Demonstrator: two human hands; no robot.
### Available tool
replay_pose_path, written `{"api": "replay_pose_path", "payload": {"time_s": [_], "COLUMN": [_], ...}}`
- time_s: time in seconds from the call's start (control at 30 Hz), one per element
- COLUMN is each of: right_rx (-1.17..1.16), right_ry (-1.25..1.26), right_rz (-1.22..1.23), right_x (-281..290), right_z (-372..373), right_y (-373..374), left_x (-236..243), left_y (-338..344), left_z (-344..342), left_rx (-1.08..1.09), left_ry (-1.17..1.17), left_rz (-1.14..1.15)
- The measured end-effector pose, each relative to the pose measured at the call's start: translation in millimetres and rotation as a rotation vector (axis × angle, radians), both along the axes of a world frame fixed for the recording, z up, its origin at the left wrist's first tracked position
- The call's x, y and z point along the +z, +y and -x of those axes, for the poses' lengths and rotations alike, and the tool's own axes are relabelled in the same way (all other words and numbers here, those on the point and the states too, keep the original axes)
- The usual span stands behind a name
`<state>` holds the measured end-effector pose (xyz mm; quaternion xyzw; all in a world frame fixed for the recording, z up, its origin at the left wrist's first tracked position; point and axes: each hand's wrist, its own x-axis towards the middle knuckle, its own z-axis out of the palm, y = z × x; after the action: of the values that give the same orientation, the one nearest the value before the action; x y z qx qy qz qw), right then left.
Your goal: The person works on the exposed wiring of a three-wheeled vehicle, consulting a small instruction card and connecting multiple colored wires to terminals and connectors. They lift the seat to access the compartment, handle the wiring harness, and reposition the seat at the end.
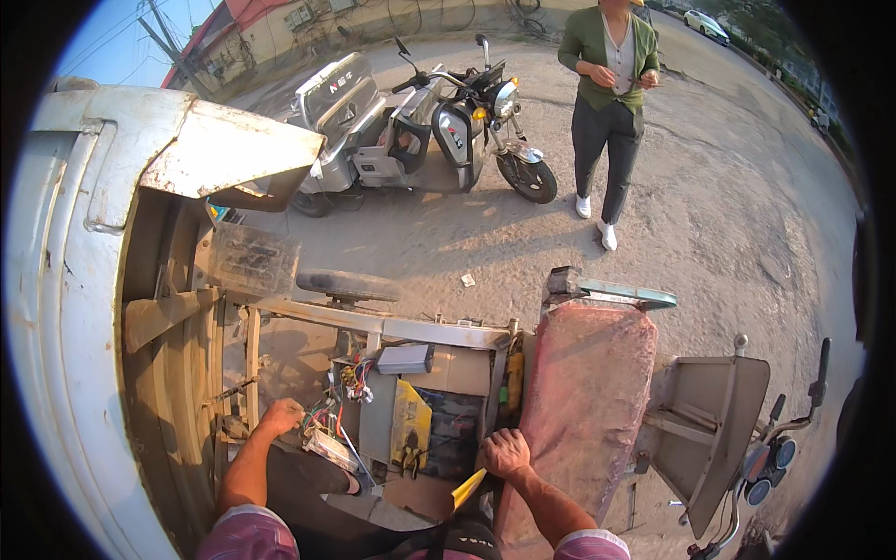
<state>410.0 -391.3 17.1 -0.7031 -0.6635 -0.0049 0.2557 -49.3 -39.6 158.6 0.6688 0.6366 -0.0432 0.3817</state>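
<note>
An opened compartment of a three-wheeled vehicle lies before me. On its left side, my left hand [283, 416] is closed, fingertips together beside a bundle of coloured wires [322, 411]; what they pinch is too small to make out. A pale wired box [332, 450] sits just below the bundle. My right hand [506, 454] curls over the metal frame edge beside the worn red seat [593, 392]. A yellow strip [469, 488] slants just below that hand. Dark-handled pliers [411, 455] lie on a yellow panel [409, 415] over dark batteries [455, 429].
A silver box [405, 359] and a connector cluster [357, 381] are at the compartment's far side. A white cargo body [70, 308] rises at left; handlebars [770, 457] stand at right. Beyond are a parked grey three-wheeler [439, 140] and a standing person [609, 103] in green.
</note>
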Motion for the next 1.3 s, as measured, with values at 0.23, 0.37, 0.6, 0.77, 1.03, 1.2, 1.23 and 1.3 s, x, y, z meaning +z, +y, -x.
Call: {"api": "replay_pose_path", "payload": {"time_s": [0.23,0.37,0.6,0.77,1.03,1.2,1.23,1.3], "right_rx": [0.007,-0.007,-0.004,-0.005,-0.007,0.015,0.013,0.011], "right_ry": [0.001,0.012,0.027,0.039,0.000,0.025,0.023,0.020], "right_rz": [0.021,0.016,0.018,0.008,0.026,0.037,0.044,0.053], "right_x": [-2.5,-2.9,-0.9,0.3,-3.8,-1.7,-1.4,-2.3], "right_z": [-1.1,0.3,0.4,-0.3,-0.4,-1.1,-1.2,-1.4], "right_y": [0.1,2.7,5.5,7.0,7.2,7.1,6.1,5.5], "left_x": [6.9,4.5,4.4,2.9,15.3,8.8,5.8,-1.2], "left_y": [-6.4,-7.6,-12.6,-13.7,-15.9,-12.0,-9.8,-7.4], "left_z": [-6.3,-2.0,11.9,12.7,-2.5,4.8,8.0,14.2], "left_rx": [0.056,0.016,-0.066,-0.072,0.001,-0.039,-0.043,-0.032], "left_ry": [0.016,0.026,0.107,0.175,0.209,0.133,0.131,0.129], "left_rz": [0.045,0.045,0.092,0.090,0.117,0.066,0.055,0.073]}}
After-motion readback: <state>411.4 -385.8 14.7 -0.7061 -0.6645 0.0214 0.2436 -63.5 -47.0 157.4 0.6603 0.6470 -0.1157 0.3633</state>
